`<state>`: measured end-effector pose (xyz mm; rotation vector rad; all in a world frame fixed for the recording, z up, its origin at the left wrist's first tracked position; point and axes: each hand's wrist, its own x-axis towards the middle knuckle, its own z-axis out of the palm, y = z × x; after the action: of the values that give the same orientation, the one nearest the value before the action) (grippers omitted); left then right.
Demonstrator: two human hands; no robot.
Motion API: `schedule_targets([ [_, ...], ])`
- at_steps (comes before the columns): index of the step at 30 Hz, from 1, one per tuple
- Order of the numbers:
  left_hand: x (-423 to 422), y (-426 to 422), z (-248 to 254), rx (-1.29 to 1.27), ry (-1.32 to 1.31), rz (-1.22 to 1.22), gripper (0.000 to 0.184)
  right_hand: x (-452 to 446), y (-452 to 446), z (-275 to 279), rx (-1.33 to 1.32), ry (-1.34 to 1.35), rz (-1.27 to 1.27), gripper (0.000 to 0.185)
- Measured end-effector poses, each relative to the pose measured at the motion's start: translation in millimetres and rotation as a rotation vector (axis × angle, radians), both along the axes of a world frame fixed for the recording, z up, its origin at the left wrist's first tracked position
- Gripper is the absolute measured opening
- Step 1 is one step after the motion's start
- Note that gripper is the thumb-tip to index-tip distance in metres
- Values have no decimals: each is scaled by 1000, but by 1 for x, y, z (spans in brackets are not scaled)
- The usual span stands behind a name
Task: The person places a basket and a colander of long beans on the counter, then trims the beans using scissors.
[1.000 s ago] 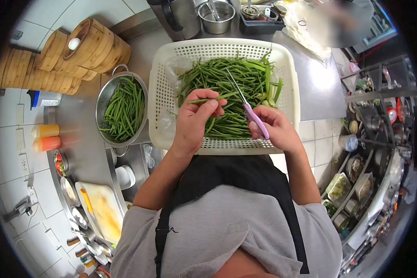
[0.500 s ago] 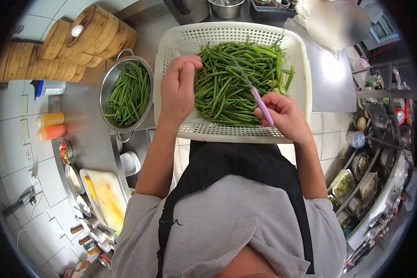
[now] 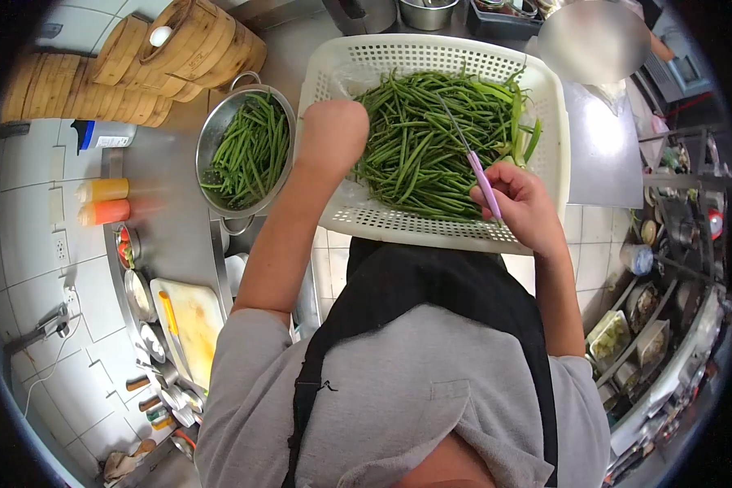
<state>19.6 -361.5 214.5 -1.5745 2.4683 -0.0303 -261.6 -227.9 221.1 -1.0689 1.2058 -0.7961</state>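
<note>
A white perforated basket (image 3: 555, 154) holds a large heap of green beans (image 3: 431, 138). In my right hand (image 3: 522, 202), at the basket's near right side, is a small knife (image 3: 484, 183) with a pinkish-purple handle, its thin blade pointing up and left over the beans. My left hand (image 3: 332, 134) is curled into a fist above the basket's left edge, back towards me. Its fingers are turned away, so whatever they may hold is hidden. Left of it stands a metal colander (image 3: 206, 167) with more green beans (image 3: 250, 150) in it.
Bamboo steamers (image 3: 207, 49) are stacked at the back left. Two sauce bottles (image 3: 104, 202) stand by the tiled wall. A cutting board (image 3: 199, 342) carries a yellow-handled knife (image 3: 168, 312). At the back right another person (image 3: 663, 49) is partly visible. Loaded shelves (image 3: 651, 325) line the right side.
My left hand has turned over at the basket's left side, so its thumb and fingertips no longer show. My right hand keeps hold of the knife. The whole view has shifted slightly.
</note>
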Motion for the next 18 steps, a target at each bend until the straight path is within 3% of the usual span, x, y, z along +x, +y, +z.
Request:
schedule_targets([
  [6,3,-13,-26,-56,71,-16,21,2,2,2,10,-35,-52,17],
  [7,1,-9,-14,-58,73,-28,21,1,2,2,11,-34,-48,17],
  [9,-3,6,16,-123,376,94,21,-1,2,1,4,-22,-43,20],
  [12,-9,27,44,-69,565,183,21,-2,2,4,5,-3,-8,20],
  [18,-22,54,51,8,619,88,17,0,1,6,26,84,42,31],
])
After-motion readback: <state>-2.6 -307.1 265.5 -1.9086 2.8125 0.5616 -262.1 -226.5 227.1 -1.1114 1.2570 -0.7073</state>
